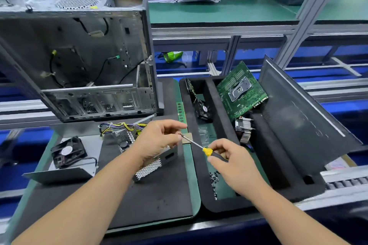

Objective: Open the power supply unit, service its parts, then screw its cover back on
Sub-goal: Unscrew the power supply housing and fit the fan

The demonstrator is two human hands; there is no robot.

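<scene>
— So, where does the power supply unit (153, 157) stand?
— At centre frame on the dark mat, open: its cover (65, 167) with the black fan (67, 154) lies apart at lower left, wires (123, 126) and innards exposed.
— And the hands?
— The right hand (231, 162) has its grip clamped on the yellow-handled screwdriver (203, 148); the left hand (159, 139) pinches at the tip, fingers together, perhaps seating a screw, too small to tell.
— So what is left?
— Opening looks done; I judge that closing and screwing remain. Loose screws (214, 178) lie in the foam tray (201, 195) right of centre, the empty computer case (79, 61) upper left on the counter (194, 191).
</scene>
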